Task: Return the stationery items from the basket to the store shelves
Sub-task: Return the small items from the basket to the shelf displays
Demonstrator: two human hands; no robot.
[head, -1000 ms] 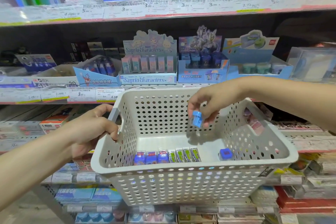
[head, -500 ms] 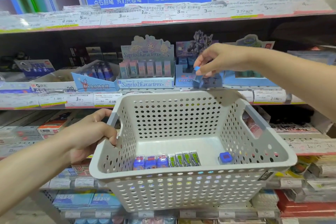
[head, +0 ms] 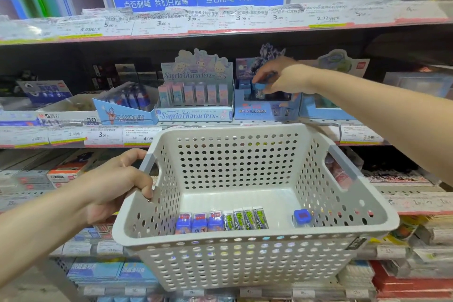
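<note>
My left hand (head: pixel 117 184) grips the grey left handle of a white perforated basket (head: pixel 252 265) held in front of the shelves. Inside lie three blue-capped erasers (head: pixel 199 223), several green-labelled ones (head: pixel 246 219) and one blue-capped sharpener (head: pixel 302 218). My right hand (head: pixel 284 78) reaches over the basket to the middle shelf and pinches a small blue-capped clear sharpener (head: pixel 259 88) just above the blue display box (head: pixel 267 108) that holds more of the same.
A Sanrio characters display box (head: pixel 195 115) stands left of the blue box, and a blue angled box (head: pixel 125 115) stands further left. Price labels line the shelf edges (head: pixel 220 22). Lower shelves hold stacked packets and boxes (head: pixel 404 274).
My right hand has lifted the blue-capped sharpener out of the basket and carried it up and forward to the blue display box. The left hand and basket have barely moved.
</note>
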